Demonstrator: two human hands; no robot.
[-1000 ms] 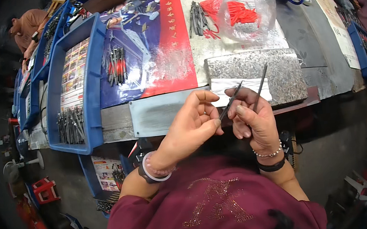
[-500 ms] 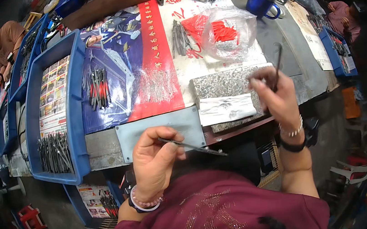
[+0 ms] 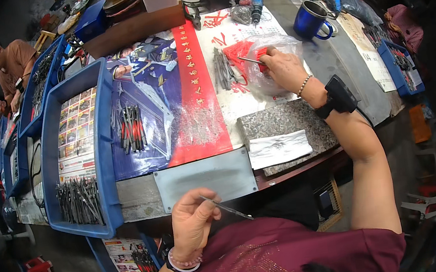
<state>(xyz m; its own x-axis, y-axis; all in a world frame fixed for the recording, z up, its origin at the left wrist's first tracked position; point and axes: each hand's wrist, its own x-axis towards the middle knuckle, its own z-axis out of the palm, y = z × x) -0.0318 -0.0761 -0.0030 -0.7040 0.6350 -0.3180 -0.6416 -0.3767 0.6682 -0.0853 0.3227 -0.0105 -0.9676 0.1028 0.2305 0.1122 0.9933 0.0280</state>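
My left hand [image 3: 193, 223] is close to my body at the table's near edge, pinching a thin dark metal rod [image 3: 228, 208] that points right. My right hand [image 3: 283, 65] reaches far across the table into a clear plastic bag [image 3: 267, 48] holding red sleeves, and grips a thin metal piece [image 3: 248, 60] there. A small pile of bare dark rods [image 3: 222, 69] lies just left of the bag. Rods with red handles [image 3: 131, 127] lie in a heap on the blue and red poster.
A grey metal plate [image 3: 207, 178] and a granite slab [image 3: 281, 122] with a white cloth [image 3: 278, 148] sit at the near edge. A blue tray [image 3: 102, 145] on the left holds several dark rods [image 3: 79, 201]. A blue mug [image 3: 311, 18] stands far right. Another person [image 3: 11, 66] works at far left.
My hands have parted: the right went from the rod near my chest out to the plastic bag; the left dropped toward my body, still holding the rod.
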